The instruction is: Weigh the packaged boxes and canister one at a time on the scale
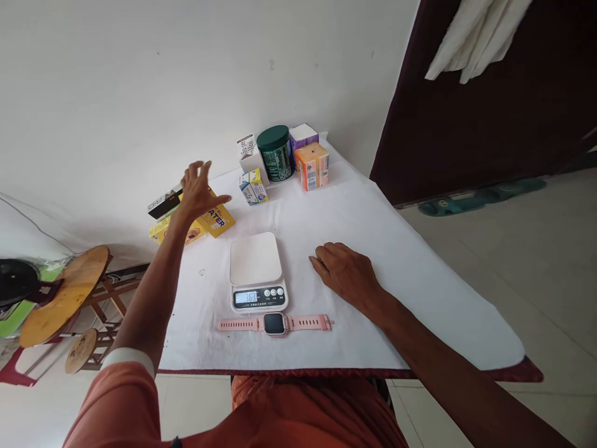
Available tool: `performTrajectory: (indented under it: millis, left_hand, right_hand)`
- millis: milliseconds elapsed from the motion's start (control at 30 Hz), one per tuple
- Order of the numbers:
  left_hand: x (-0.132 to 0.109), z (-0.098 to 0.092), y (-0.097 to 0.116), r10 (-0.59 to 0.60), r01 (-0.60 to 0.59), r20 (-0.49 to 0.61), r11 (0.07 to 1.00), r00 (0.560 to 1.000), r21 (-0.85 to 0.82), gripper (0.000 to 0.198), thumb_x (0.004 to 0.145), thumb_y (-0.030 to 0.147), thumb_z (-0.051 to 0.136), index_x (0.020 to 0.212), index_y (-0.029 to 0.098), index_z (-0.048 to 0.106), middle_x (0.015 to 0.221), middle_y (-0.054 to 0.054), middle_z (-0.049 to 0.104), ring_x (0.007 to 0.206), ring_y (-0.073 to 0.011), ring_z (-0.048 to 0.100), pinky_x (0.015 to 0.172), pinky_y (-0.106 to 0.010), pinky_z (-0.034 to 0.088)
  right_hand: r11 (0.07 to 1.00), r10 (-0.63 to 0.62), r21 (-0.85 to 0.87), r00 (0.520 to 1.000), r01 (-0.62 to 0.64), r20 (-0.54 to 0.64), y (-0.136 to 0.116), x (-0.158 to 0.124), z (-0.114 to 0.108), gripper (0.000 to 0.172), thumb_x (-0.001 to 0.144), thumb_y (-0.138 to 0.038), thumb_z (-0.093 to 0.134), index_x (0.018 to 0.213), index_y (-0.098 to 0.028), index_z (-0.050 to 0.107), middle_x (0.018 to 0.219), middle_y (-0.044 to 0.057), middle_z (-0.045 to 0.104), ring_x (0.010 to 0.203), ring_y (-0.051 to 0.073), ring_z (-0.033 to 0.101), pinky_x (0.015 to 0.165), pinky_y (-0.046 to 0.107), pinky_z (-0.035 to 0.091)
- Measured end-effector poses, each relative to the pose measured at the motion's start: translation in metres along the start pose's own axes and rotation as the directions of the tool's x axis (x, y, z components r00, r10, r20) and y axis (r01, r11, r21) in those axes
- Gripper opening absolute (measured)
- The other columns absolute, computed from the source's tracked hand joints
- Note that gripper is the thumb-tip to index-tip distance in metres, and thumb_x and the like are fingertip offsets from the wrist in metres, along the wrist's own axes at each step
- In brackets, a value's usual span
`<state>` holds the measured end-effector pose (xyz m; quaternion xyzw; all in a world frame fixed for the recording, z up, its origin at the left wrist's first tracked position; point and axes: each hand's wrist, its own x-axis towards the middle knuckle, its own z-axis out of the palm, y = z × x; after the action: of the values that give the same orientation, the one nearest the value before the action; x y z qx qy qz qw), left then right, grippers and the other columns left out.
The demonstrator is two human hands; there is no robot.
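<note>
My left hand (198,190) reaches over the yellow boxes at the table's back left, fingers spread, holding nothing. Beneath it lie a yellow box (217,216) with blue letters, another yellow box (161,229) and a black-and-white box (163,204), all partly hidden by the hand and arm. Resting on the cloth right of the scale, my right hand (345,274) has its fingers curled in, with nothing seen in them. A white kitchen scale (255,260) stands mid-table, its plate bare and its display lit, seemingly at 363. In front of it lies a pink smartwatch (274,323), strap stretched out.
Along the wall stand a green-lidded tin (277,155), a white box (252,155), a small blue-and-yellow box (254,186), an orange pack (313,167) and a purple pack (303,135). A wooden stool (81,350) and a round wooden table (65,292) are at left.
</note>
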<state>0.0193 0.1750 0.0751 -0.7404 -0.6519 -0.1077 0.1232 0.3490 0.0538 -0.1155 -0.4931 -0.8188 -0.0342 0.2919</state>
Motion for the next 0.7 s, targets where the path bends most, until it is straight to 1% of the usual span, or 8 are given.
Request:
performTrajectory:
  millis: [33, 100, 167, 233, 300, 400, 533, 700]
  left_hand:
    - [0.007, 0.007, 0.012, 0.057, -0.057, -0.004, 0.998, 0.998, -0.008, 0.102, 0.073, 0.057, 0.087, 0.158, 0.026, 0.039, 0.159, -0.020, 0.041, 0.149, -0.0466, 0.037, 0.120, -0.060, 0.033]
    - [0.023, 0.023, 0.036, 0.123, -0.122, 0.066, 0.992, 0.990, -0.020, 0.094, 0.078, 0.052, 0.085, 0.156, 0.025, 0.041, 0.157, -0.020, 0.045, 0.145, -0.0444, 0.042, 0.117, -0.058, 0.036]
    - [0.038, 0.040, 0.053, 0.117, -0.116, 0.176, 0.993, 0.977, -0.013, 0.089, 0.080, 0.048, 0.084, 0.155, 0.022, 0.042, 0.155, -0.021, 0.047, 0.144, -0.0429, 0.044, 0.117, -0.057, 0.037]
    - [0.050, 0.055, 0.063, 0.062, -0.067, 0.260, 0.998, 0.963, 0.010, 0.086, 0.081, 0.045, 0.083, 0.154, 0.021, 0.043, 0.154, -0.021, 0.047, 0.144, -0.0431, 0.043, 0.116, -0.058, 0.037]
    - [0.057, 0.064, 0.066, 0.010, -0.020, 0.305, 0.999, 0.952, 0.028, 0.083, 0.081, 0.041, 0.082, 0.152, 0.022, 0.044, 0.153, -0.021, 0.047, 0.143, -0.0432, 0.044, 0.115, -0.058, 0.039]
    - [0.064, 0.070, 0.063, -0.014, 0.000, 0.319, 0.999, 0.948, 0.045, 0.084, 0.079, 0.040, 0.084, 0.151, 0.022, 0.044, 0.152, -0.022, 0.046, 0.142, -0.0433, 0.043, 0.114, -0.058, 0.039]
    - [0.070, 0.068, 0.059, -0.038, 0.031, 0.331, 0.999, 0.943, 0.028, 0.098, 0.071, 0.052, 0.089, 0.152, 0.022, 0.042, 0.151, -0.022, 0.042, 0.143, -0.0462, 0.038, 0.115, -0.060, 0.037]
    - [0.071, 0.062, 0.059, -0.043, 0.062, 0.370, 0.997, 0.928, -0.042, 0.100, 0.065, 0.054, 0.093, 0.147, 0.019, 0.047, 0.150, -0.021, 0.038, 0.144, -0.0437, 0.034, 0.116, -0.052, 0.039]
  right_hand:
    - [1.000, 0.003, -0.002, 1.000, -0.003, 0.000, 0.000, 0.000, 0.000, 0.033, 0.105, -0.024, 0.048, 0.074, -0.018, 0.060, 0.068, 0.004, 0.058, 0.069, 0.017, 0.051, 0.057, 0.029, 0.023]
    - [1.000, 0.009, -0.004, 1.000, -0.009, 0.004, 0.000, 0.000, 0.000, 0.033, 0.105, -0.024, 0.048, 0.074, -0.018, 0.060, 0.069, 0.004, 0.058, 0.070, 0.017, 0.052, 0.057, 0.029, 0.024]
    - [1.000, 0.010, -0.008, 1.000, -0.010, 0.005, -0.001, 0.000, -0.001, 0.033, 0.104, -0.023, 0.049, 0.074, -0.018, 0.061, 0.068, 0.004, 0.059, 0.070, 0.017, 0.052, 0.057, 0.029, 0.025]
    - [1.000, 0.004, -0.018, 1.000, -0.004, -0.001, -0.001, 0.001, -0.002, 0.032, 0.104, -0.022, 0.050, 0.075, -0.018, 0.062, 0.069, 0.004, 0.060, 0.071, 0.017, 0.053, 0.059, 0.029, 0.026]
    - [1.000, -0.007, -0.031, 1.000, 0.006, -0.012, -0.001, 0.001, -0.002, 0.031, 0.104, -0.021, 0.051, 0.076, -0.018, 0.064, 0.069, 0.004, 0.061, 0.072, 0.017, 0.054, 0.059, 0.029, 0.027]
    - [0.999, -0.011, -0.044, 1.000, 0.010, -0.022, -0.002, 0.002, -0.003, 0.030, 0.103, -0.020, 0.052, 0.077, -0.017, 0.065, 0.069, 0.004, 0.061, 0.071, 0.018, 0.054, 0.059, 0.030, 0.026]
    - [0.999, -0.002, -0.039, 1.000, 0.002, -0.002, -0.002, 0.002, -0.003, 0.029, 0.103, -0.019, 0.053, 0.077, -0.017, 0.066, 0.069, 0.005, 0.061, 0.072, 0.018, 0.053, 0.059, 0.030, 0.026]
    - [0.999, 0.015, -0.028, 0.999, -0.015, 0.029, -0.003, 0.003, -0.004, 0.029, 0.103, -0.020, 0.053, 0.078, -0.017, 0.066, 0.071, 0.005, 0.062, 0.074, 0.018, 0.054, 0.059, 0.030, 0.026]
